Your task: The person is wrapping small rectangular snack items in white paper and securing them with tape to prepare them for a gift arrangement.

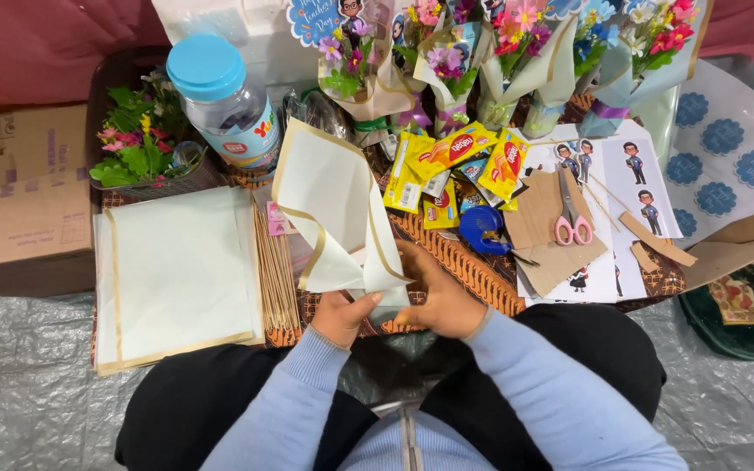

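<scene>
hands: left hand (339,316) and right hand (441,301) fingers pinch folded wrapping sheet (333,209) | basket (102,96): flowers (137,139) | jar (224,100): capped

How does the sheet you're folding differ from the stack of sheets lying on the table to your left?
The folded sheet is curled into a cone and lifted off the table; the stack of sheets lies flat. The left hand and right hand pinch the folded sheet at its lower end; nothing touches the stack. The folded sheet is a single piece; the stack holds several. Both are cream paper with a gold border.
</scene>
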